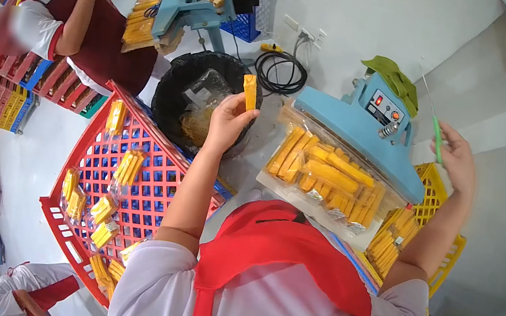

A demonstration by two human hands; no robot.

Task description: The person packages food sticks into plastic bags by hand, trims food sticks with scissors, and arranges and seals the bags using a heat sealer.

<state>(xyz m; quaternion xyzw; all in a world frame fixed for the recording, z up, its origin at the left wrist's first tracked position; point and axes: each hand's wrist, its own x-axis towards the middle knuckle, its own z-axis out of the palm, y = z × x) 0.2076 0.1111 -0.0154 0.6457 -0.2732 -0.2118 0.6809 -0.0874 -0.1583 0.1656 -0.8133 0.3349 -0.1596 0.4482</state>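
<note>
My left hand [231,118] is raised over the edge of the black-lined bin, pinching a short yellow stick [249,91] upright between thumb and fingers. Out to the right, my right hand [455,154] is closed around the green handle of a thin, long-bladed knife [436,137], its blade pointing up and away. Between my hands, a tray [268,179] of yellow sticks in clear bags [330,173] lies in front of a blue sealing machine [357,128]. More bagged yellow sticks [394,238] are at the tray's right.
A black-lined bin [174,89] holds clear plastic scraps. At left, a red crate [154,175] carries several packed bags. A co-worker [107,35] handles a bag by a second blue machine [190,12]. A yellow crate [448,262] stands right; a coiled black cable [279,73] lies near the wall.
</note>
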